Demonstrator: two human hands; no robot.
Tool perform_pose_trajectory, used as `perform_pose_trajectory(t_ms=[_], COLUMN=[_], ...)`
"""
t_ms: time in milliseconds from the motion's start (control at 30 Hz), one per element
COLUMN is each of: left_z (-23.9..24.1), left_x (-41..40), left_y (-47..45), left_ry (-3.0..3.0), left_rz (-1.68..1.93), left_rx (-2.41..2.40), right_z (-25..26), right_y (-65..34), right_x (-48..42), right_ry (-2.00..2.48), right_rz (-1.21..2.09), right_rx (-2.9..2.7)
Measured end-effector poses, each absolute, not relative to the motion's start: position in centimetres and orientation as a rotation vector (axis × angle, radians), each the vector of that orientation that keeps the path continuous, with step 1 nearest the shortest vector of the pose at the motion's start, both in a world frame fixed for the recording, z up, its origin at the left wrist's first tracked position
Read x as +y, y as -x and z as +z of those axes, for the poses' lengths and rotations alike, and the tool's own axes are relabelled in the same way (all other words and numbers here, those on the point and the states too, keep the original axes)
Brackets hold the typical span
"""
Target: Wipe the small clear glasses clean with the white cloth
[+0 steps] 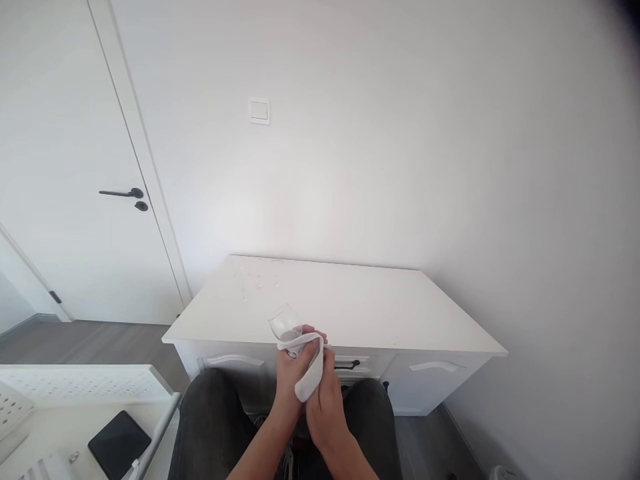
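A clear drinking glass (285, 321) is tilted up and to the left above the front edge of the cabinet top, its lower part wrapped in a white cloth (311, 379). My left hand (291, 379) is closed around the glass through the cloth, thumb on the near side. Pressed against it, my right hand (324, 403) is closed on the cloth, low on the right. Cloth and fingers hide the bottom of the glass. On the far left of the top stand several clear glasses (260, 279), faint against the white.
The white cabinet (370, 303) stands against the wall, with a dark drawer handle (347, 365) beyond my hands. At lower left, a white perforated cart (85, 390) holds a black tablet-like slab (119, 443). A door (90, 133) is at left. My knees flank my forearms.
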State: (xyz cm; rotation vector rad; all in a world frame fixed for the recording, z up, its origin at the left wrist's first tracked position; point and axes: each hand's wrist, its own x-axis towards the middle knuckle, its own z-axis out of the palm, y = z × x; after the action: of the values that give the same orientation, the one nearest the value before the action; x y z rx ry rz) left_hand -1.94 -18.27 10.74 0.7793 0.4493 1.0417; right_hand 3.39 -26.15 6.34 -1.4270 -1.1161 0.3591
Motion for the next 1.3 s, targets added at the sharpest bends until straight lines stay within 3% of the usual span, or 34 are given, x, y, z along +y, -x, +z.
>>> perform_pose_trajectory(t_ms=[200,433,500,767,867,1033,1167,1300], left_z=[10.9,10.1,10.2,10.5,9.8,8.5,8.8,9.2], left_x=[-19.0,-17.9,-17.7,-18.0,-17.2,-18.0,-19.9,-19.9], left_y=[2.6,4.5,4.3,3.4,3.7,2.6,2.1,4.2], left_ry=[-0.995,-1.080,-1.066,-1.043,-1.218,-1.661,-1.609,-1.419], left_rz=[0.757,0.740,0.754,0.894,1.040,1.014,0.885,0.473], left_rx=[0.475,0.386,0.483,0.699,0.808,0.752,0.600,0.322], right_z=[5.7,9.0,8.8,6.7,7.8,10.5,11.5,12.1], right_y=[-3.5,-3.0,-2.7,-4.2,-6.1,-6.5,-6.4,-7.8], right_x=[-26.1,-25.5,-25.4,-26.4,-27.2,-27.5,-27.2,-26.9], right_ry=[1.384,1.033,1.080,1.300,1.446,1.463,1.517,1.116], right_rz=[0.533,1.236,1.195,0.321,0.158,0.424,0.317,0.857], right_rx=[-0.835,-0.322,-0.361,-1.336,-1.252,-1.076,-0.938,-1.008])
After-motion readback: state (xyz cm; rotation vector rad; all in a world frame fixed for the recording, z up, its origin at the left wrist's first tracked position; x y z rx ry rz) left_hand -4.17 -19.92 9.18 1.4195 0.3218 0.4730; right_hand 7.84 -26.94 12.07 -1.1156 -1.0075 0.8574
